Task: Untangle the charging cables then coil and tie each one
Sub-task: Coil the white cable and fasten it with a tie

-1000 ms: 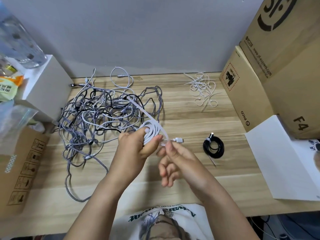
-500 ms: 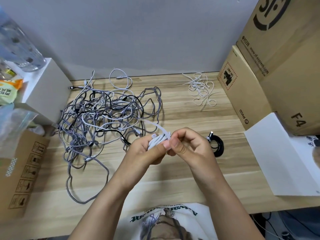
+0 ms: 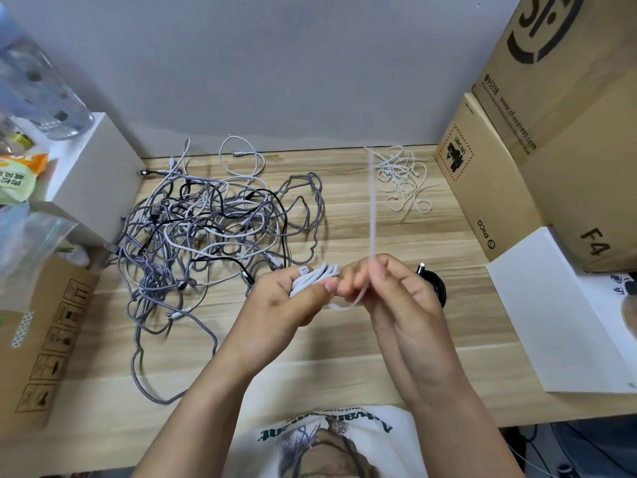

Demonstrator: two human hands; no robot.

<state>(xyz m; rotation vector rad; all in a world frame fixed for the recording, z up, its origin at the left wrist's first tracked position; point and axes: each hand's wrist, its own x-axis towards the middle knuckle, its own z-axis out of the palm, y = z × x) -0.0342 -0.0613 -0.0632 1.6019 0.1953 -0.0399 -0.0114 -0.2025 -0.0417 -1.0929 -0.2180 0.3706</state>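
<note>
Above the near middle of the wooden table (image 3: 344, 346): left hand (image 3: 275, 305), fingers and thumb curled round a coiled white cable (image 3: 315, 276), bundle held just clear of the tabletop; right hand (image 3: 396, 298), touching the left, thumb and fingers pinching a thin white tie (image 3: 372, 215) whose long end stands upright and blurred toward the wall, short end looping below the fingers beside the coil. Left half of table: tangle of charging cables (image 3: 206, 236), grey braided, white and black strands intermixed, one grey loop trailing toward the near edge. Far right of table: loose heap of white ties (image 3: 403, 181), well apart from the hands. Just behind the right hand: coiled black cable (image 3: 437, 284), partly hidden, one plug end showing; whether it is tied cannot be told. Right edge: two stacked cardboard boxes (image 3: 551, 132), printed, and a flat white box (image 3: 565, 315) lying in front of them. Left edge: white box (image 3: 93, 174) bearing a clear plastic bottle (image 3: 38, 88); snack packet (image 3: 17, 177); brown carton (image 3: 38, 346) with handling symbols. Foreground: white printed shirt (image 3: 327, 439) of the person
</note>
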